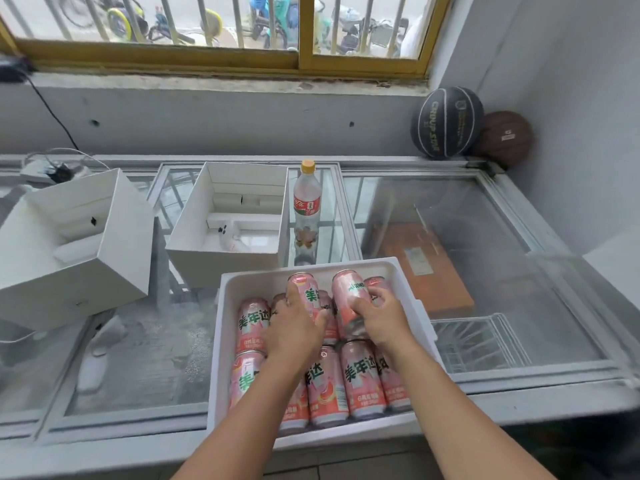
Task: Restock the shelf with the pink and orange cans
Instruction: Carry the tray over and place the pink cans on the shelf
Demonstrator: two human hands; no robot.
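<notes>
A white foam box (pixel 227 344) sits on the glass lid of a chest freezer and holds several pink cans (pixel 362 379) lying on their sides. My left hand (pixel 294 327) grips one pink can (pixel 306 289), raised a little above the others. My right hand (pixel 381 317) grips a second pink can (pixel 348 292) beside it, also lifted from the pile. Both cans are still over the box. My forearms hide some of the cans below.
Two open white cardboard boxes (pixel 86 271) (pixel 273 216) stand on the freezer lid behind and to the left. A clear plastic bottle with a yellow cap (pixel 306 202) stands just behind the foam box. Two basketballs (pixel 446 123) rest in the far right corner under the window.
</notes>
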